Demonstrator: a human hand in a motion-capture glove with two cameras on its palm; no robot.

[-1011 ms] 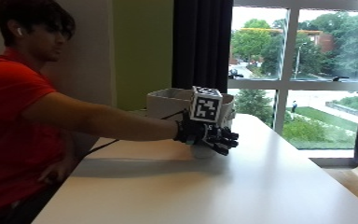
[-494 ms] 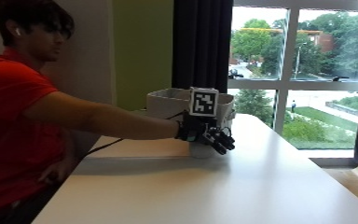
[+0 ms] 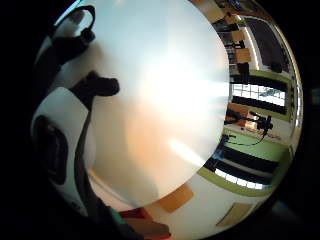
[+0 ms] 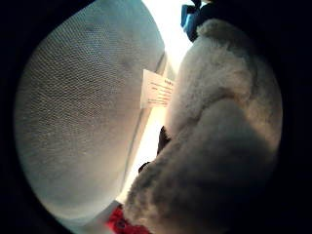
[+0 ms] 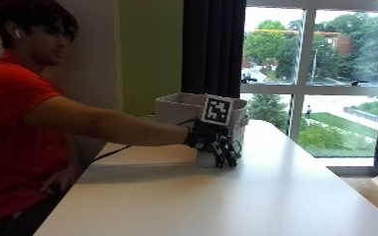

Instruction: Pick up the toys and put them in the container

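Outside view: a person in a red shirt reaches the gloved right hand [image 5: 214, 141] across the white bench [image 5: 241, 206] to the grey fabric container [image 5: 176, 104], which stands at the bench's far end, near the window. The hand sits just in front of the container's near wall, low over the bench, its fingers [image 5: 225, 156] curled downward around a pale object that shows only as a small light patch beneath them. The thumb side palm view fills in what it is: a white plush toy [image 4: 219, 146] with fluffy fur lies right against the palm, and the container's woven wall [image 4: 83, 107] rises just beside it, with a white paper label [image 4: 157, 88] at the wall's edge. A bit of blue shows past the toy's far side, too small to identify. The toy is outside the container, beside its wall. The little finger side palm view shows bare bench top [image 3: 165, 100] spreading away from the hand.
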